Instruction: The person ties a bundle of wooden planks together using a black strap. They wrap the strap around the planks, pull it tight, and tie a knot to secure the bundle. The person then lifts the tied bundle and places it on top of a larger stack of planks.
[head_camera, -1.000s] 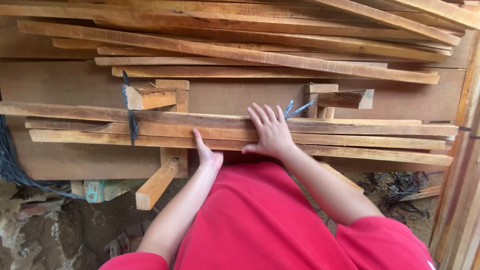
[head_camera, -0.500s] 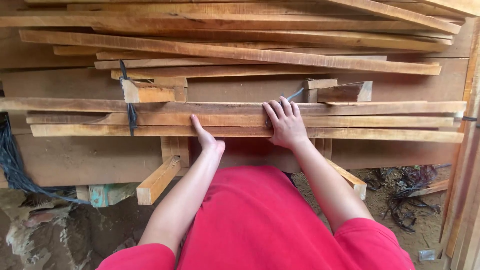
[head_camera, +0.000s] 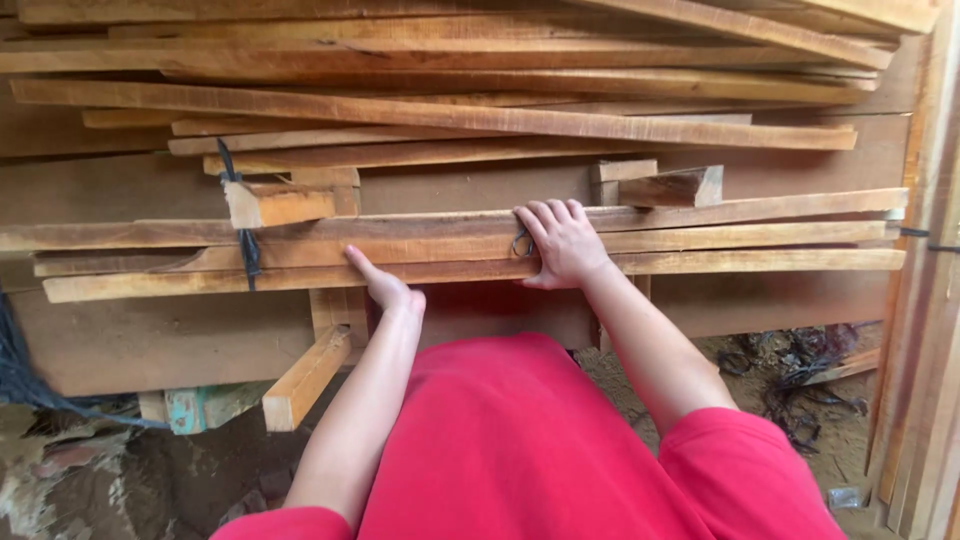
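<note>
In the head view, the right hand (head_camera: 562, 243) is lying palm-down on a bundle of long, thin, pale-brown wooden slats (head_camera: 700, 240) that is running across the frame; its fingers are curling over the bundle's upper edge and the thumb is pressing against the lowest slat, so it is gripping the slats. The left hand (head_camera: 385, 288) is reaching up just beside it, fingers held straight and together, its fingertips touching the underside of the lowest slat and closing on nothing. A dark cord (head_camera: 245, 240) is binding the slats well to the left of both hands, beside a short pale wooden block (head_camera: 278, 203). A squared wooden post (head_camera: 305, 378) is jutting out below the left hand. More rough planks (head_camera: 480, 115) are lying stacked above the bundle.
</note>
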